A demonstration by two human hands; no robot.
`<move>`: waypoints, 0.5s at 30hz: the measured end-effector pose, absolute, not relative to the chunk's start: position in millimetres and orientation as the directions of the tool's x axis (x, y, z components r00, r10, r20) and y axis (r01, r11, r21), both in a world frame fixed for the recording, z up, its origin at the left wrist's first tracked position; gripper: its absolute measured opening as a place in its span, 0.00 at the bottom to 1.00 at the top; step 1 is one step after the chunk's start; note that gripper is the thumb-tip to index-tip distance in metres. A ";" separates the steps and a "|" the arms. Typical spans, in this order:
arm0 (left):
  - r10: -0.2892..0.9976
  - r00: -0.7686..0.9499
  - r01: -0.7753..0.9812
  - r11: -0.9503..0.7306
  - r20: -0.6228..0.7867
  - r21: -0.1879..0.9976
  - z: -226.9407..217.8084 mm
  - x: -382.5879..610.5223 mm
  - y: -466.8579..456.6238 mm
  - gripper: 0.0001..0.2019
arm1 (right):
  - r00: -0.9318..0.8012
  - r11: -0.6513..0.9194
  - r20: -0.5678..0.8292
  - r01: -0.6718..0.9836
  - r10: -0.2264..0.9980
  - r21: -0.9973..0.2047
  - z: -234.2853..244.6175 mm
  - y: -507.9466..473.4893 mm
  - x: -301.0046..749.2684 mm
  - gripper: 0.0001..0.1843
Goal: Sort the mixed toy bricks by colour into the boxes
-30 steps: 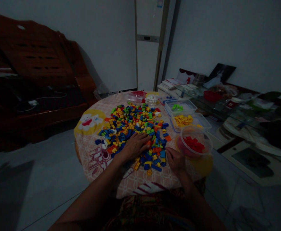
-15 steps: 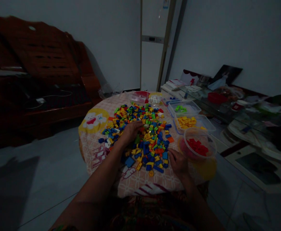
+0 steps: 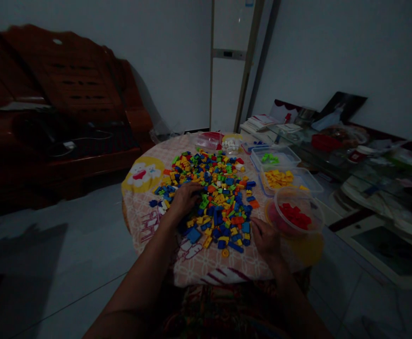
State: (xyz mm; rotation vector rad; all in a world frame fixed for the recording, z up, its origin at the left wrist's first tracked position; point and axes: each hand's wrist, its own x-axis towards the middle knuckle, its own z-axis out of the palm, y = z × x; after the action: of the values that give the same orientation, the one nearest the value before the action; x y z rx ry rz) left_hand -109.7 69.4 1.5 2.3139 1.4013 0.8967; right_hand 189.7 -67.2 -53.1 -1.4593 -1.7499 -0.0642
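Observation:
A heap of mixed toy building bricks [image 3: 220,200] in blue, yellow, green, red and orange covers the middle of the cloth. My left hand [image 3: 186,200] is over the heap's left half, its fingers reaching right and bent down among the bricks. Nothing held shows in it. Beside the heap's lower right edge, my right hand [image 3: 265,239] rests with curled fingers near a blue brick [image 3: 245,227]; what they hold, if anything, is hidden. Red bricks [image 3: 295,216] fill part of a round clear tub [image 3: 320,221] just beyond my right hand.
Clear boxes line the table's right side, with yellow bricks [image 3: 278,179] and green bricks [image 3: 270,158]. White bricks [image 3: 231,143] sit at the back near a red-and-clear container [image 3: 209,140]. A cluttered glass shelf [image 3: 297,136] stands right; a wooden bench [image 3: 75,94] stands left.
My left hand has drawn back slightly left and toward me over the heap. My right hand stays by the heap's right edge. The whole view has shifted slightly.

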 end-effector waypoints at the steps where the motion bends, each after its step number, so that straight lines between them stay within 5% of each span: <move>1: 0.879 0.298 0.699 -0.467 0.373 0.542 0.3 -110.9 71.0 0.18 | 0.029 0.320 0.613 0.833 0.789 -0.452 -53.1 -67.3 189.6 0.18; 8: 0.858 0.251 0.694 -0.483 0.449 0.534 9.2 -106.9 57.9 0.13 | 0.010 0.341 0.629 0.833 0.778 -0.435 -52.6 -66.7 190.1 0.18; 15: 0.703 0.616 0.500 -0.698 0.356 0.512 14.6 -63.8 31.2 0.11 | 0.024 0.337 0.634 0.831 0.773 -0.443 -52.9 -66.5 190.0 0.19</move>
State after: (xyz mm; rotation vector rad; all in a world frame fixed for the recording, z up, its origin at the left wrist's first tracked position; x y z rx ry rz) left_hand -63.8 31.2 14.6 2.4795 0.9630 0.7728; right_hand 190.0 -66.5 -52.9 -1.4360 -1.7437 -0.0848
